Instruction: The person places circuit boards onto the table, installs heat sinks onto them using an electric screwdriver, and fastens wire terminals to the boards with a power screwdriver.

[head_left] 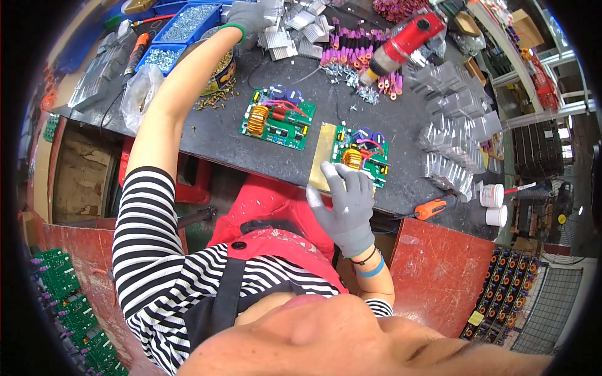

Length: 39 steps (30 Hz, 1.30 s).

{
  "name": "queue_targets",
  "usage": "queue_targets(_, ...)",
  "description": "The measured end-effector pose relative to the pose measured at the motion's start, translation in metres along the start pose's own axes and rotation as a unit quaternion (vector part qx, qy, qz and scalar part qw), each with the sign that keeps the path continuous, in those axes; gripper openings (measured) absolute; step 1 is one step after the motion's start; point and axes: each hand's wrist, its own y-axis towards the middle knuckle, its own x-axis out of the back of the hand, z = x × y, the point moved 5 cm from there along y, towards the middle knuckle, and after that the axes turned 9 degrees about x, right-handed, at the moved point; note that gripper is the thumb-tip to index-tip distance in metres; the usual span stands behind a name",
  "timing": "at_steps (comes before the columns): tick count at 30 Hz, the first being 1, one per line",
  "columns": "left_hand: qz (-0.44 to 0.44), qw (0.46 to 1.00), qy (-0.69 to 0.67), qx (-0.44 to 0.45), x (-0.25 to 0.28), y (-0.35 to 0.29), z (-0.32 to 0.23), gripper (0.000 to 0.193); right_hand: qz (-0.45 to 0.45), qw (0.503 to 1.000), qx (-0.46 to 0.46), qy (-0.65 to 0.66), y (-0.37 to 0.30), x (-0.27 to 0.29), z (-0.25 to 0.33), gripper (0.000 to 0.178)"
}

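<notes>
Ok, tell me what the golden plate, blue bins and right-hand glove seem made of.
Golden plate: perhaps brass or another metal, from its colour and dull sheen.
Blue bins: probably moulded plastic, being evenly coloured and smooth.
Right-hand glove: likely grey knit fabric, matte and close-fitting.

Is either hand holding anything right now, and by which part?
Cannot be told for either. The right hand lies over the near edges of the circuit board and brass-coloured plate; the left hand is by metal heat sinks, fingertips unclear.
</notes>
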Motion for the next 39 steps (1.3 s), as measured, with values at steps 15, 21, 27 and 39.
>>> queue_targets(15,0.011,0.963,-0.101,-0.251,0.062,-0.148,-0.004,0.036,0.019,0.974,-0.153,-0.165,-0.04,0.065,-0.155,0.041)
queue_targets(21,0.047,0.883,-0.224,-0.411,0.054,-0.219,-0.083,0.027,0.007,0.952,-0.247,-0.179,-0.072,0.088,-0.202,0.037)
queue_targets(27,0.174,0.912,-0.112,-0.353,-0.02,-0.221,-0.201,0.038,-0.049,0.946,-0.274,-0.168,-0.088,0.097,-0.207,0.037)
queue_targets(39,0.147,0.938,-0.1,-0.299,-0.031,-0.229,-0.212,0.026,-0.016,0.792,-0.6,-0.11,-0.227,0.102,-0.296,0.066)
